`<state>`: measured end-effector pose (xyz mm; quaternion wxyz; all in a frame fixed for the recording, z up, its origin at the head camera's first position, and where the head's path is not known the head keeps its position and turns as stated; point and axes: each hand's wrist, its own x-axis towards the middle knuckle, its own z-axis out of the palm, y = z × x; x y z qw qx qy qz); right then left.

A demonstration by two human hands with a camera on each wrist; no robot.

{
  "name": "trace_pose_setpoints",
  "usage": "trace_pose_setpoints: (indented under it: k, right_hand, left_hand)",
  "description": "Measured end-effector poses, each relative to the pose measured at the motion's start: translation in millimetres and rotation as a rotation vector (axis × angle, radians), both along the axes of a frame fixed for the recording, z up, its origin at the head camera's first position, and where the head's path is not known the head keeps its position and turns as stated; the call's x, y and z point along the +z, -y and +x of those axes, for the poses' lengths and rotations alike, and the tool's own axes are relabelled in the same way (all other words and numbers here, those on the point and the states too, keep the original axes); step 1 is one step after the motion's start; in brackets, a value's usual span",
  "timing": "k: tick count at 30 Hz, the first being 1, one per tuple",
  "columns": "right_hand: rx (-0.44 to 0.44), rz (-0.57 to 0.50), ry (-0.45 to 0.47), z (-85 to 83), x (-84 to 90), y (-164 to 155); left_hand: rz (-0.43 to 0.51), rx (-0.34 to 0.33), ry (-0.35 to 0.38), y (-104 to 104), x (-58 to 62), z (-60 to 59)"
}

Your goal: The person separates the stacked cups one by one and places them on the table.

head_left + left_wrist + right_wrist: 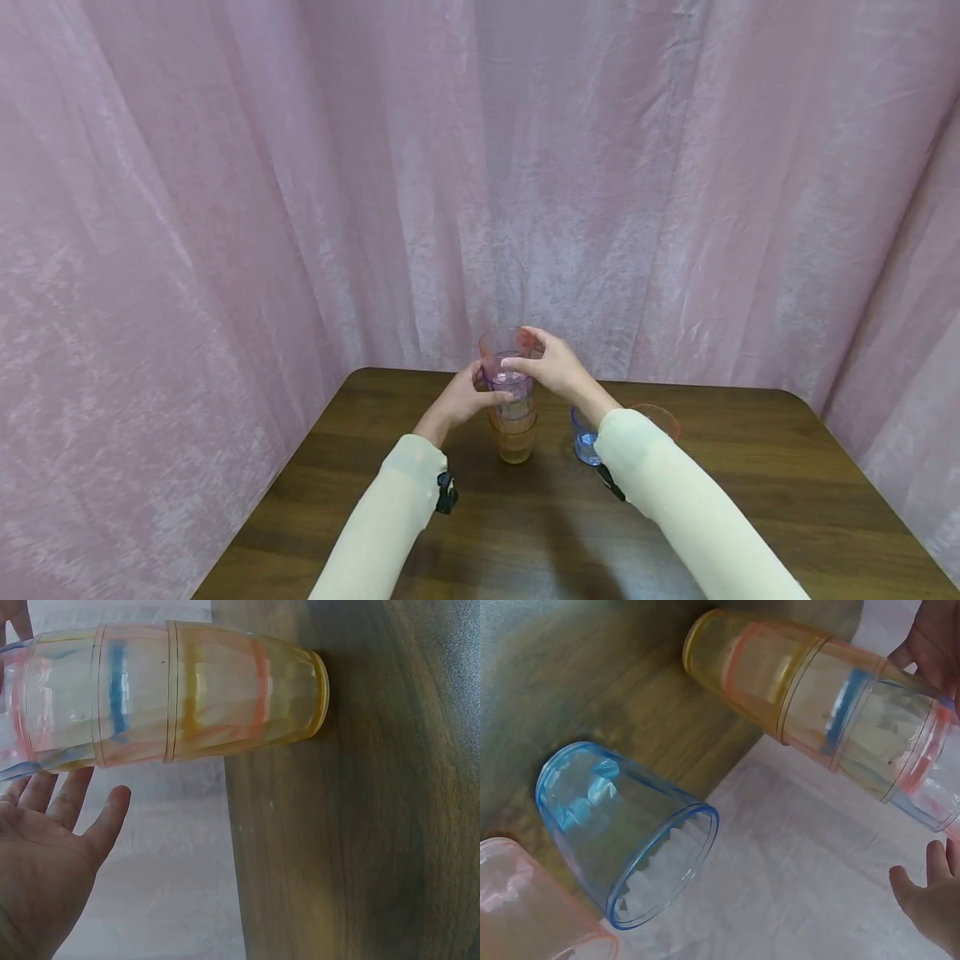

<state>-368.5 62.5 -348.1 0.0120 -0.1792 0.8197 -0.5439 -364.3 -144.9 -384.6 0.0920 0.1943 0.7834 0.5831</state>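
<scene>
1. Nearest to us are our two pale sleeves (390,517), reaching forward over the dark wooden table (750,500).
2. A stack of cups (514,417) stands upright on the table near its far edge, in front of the pink curtain (300,208). An orange-tinted cup sits at the bottom, and clear cups with pink and blue tints are nested above it.
3. Our left hand (459,402) is at the left side of the stack, about halfway up. In the left wrist view its palm is open and its fingers (71,796) are straight and slightly spread, lying just beside the cups. We cannot tell from that view whether they press on the plastic.
4. Our right hand (551,367) reaches over the top of the stack. Its thumb and fingers curl round the rim of the topmost cup (510,354), which sits in the stack's mouth.
5. To the right of the stack, partly hidden behind our right sleeve, a blue cup (622,832) stands upright on the table.
6. A pink cup (525,907) stands just beside the blue one, further from the stack.
</scene>
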Motion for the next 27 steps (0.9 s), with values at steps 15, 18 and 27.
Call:
trace_pose_setpoints:
  k: [15, 18, 27]
  right_hand:
    - [-0.029, -0.133, -0.007, 8.4, 14.6, 2.5]
    - [-0.026, -0.161, -0.007, 9.5, 18.1, 0.5]
    - [-0.012, -0.208, -0.009, 15.9, 30.4, -15.0]
  left_hand:
    - [0.027, 0.035, -0.045, -1.5, -28.4, -24.6]
    - [0.027, 0.037, -0.040, -1.3, -28.8, -25.1]
    - [0.036, 0.042, -0.013, 0.5, -27.1, -24.9]
